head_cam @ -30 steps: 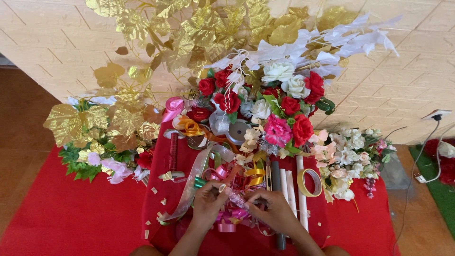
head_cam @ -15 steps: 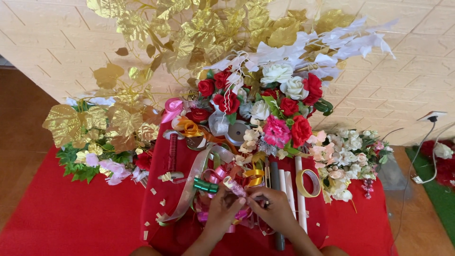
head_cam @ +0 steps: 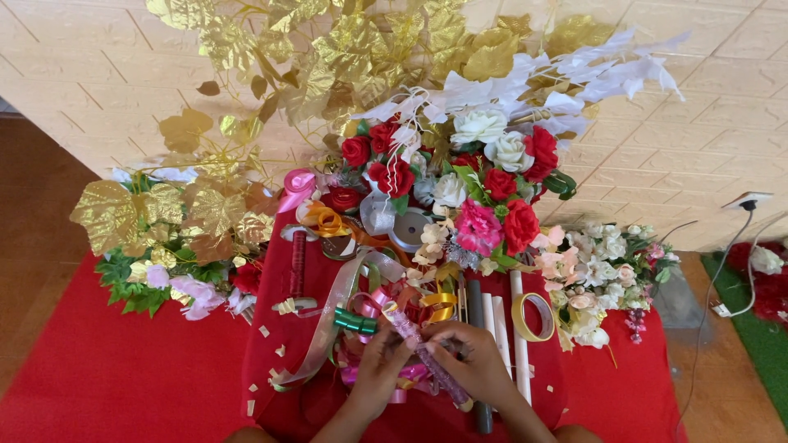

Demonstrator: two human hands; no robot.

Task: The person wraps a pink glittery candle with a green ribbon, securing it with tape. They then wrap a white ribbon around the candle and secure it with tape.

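A cream brick-pattern wall stands behind a low table with a red cloth, and the floor below is red too. Near the front edge of the table both hands are closed around a thin pink glittery stick. The left hand pinches its upper part and the right hand grips it lower down, so the stick slants between them. Under the hands lies a heap of curly ribbons, pink, gold and green. Just to the right lie white sticks and a ring of yellow tape. Further back sit ribbon spools and a big bunch of red, white and pink flowers. Gold leaves fill the left side. Small paper scraps dot the cloth. The only bare room is along the table's left edge.
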